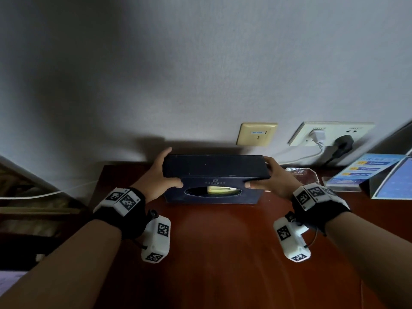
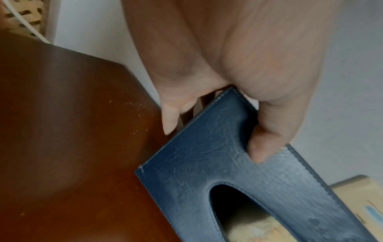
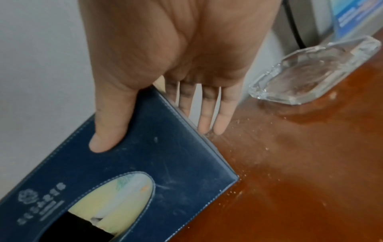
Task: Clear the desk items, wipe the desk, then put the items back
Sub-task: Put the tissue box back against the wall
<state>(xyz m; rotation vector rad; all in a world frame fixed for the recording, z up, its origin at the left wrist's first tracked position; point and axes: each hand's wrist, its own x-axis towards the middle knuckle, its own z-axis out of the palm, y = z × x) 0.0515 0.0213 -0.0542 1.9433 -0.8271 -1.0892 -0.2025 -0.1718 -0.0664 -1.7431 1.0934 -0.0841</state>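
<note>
Head: left grip point(image 1: 161, 175) and right grip point(image 1: 277, 181), arms stretched forward, grasp the two ends of the tilted tissue box point(image 1: 214, 167) between them, over the bench point(image 1: 223, 246). Left wrist: thumb lies on its top. Right wrist: fingers point(image 3: 206, 113) point down its end, glass ashtray point(image 3: 306, 73) just beside.

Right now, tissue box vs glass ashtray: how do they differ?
The tissue box is opaque dark blue; the glass ashtray is clear. The tissue box is gripped at its ends by the left hand and right hand; the glass ashtray sits untouched on the desk. The tissue box looks bigger than the glass ashtray. Both are near the wall.
</note>
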